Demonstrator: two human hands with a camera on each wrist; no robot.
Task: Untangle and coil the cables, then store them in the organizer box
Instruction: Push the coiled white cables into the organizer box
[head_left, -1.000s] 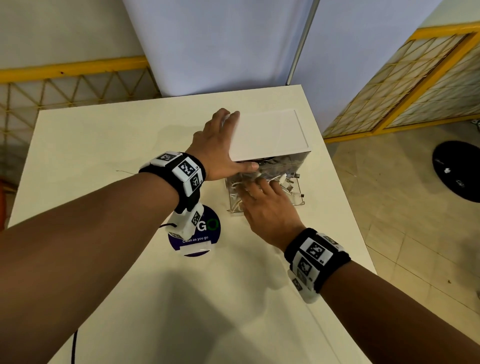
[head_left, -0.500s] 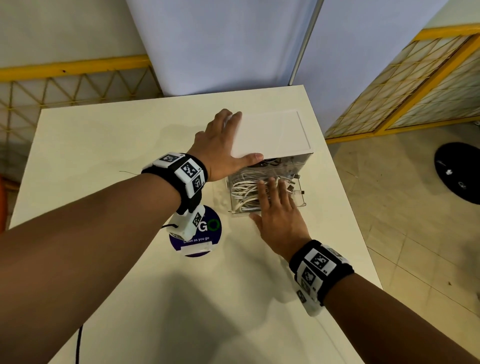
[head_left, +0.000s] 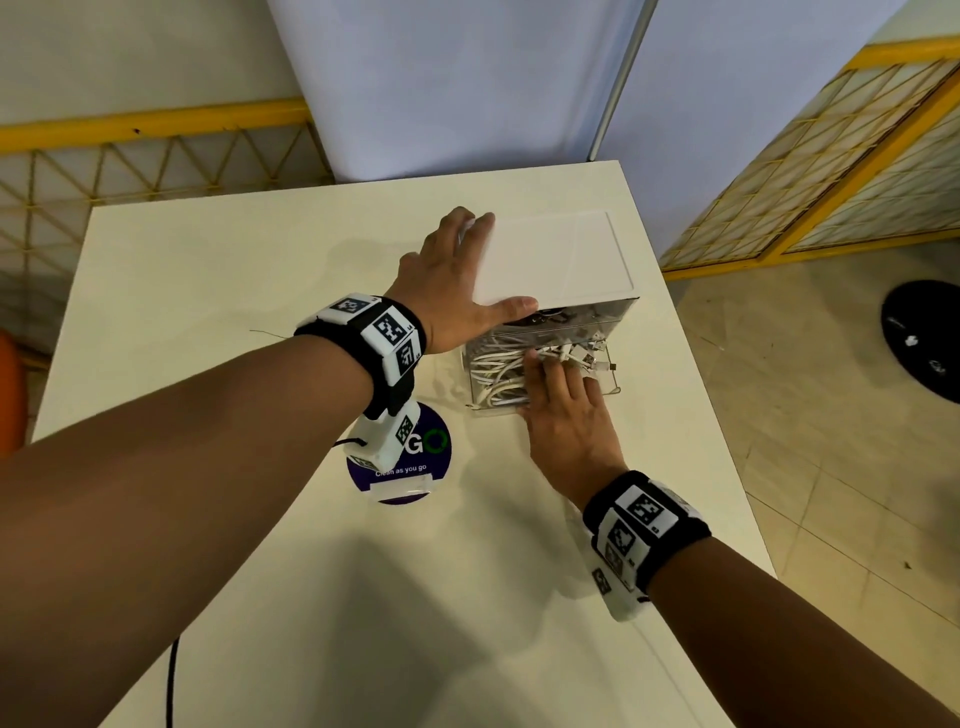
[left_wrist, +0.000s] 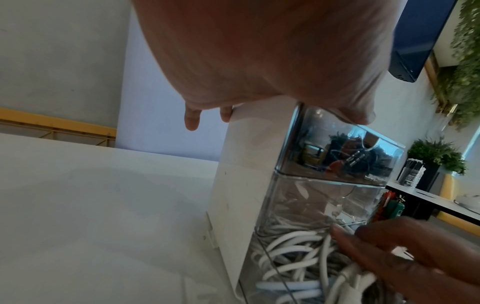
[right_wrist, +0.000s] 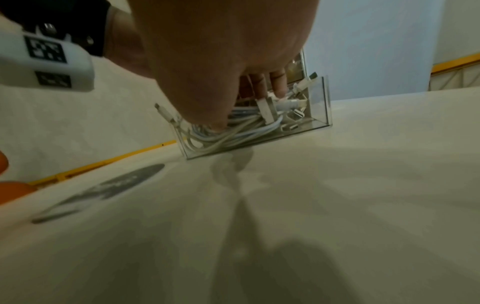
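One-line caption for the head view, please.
Left hand steadies the organizer box while the right hand presses white cables into its open clear drawer.

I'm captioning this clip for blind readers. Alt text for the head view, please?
A person's right hand presses white cables into the open clear drawer of an organizer box on a white table, while the left hand steadies the box.
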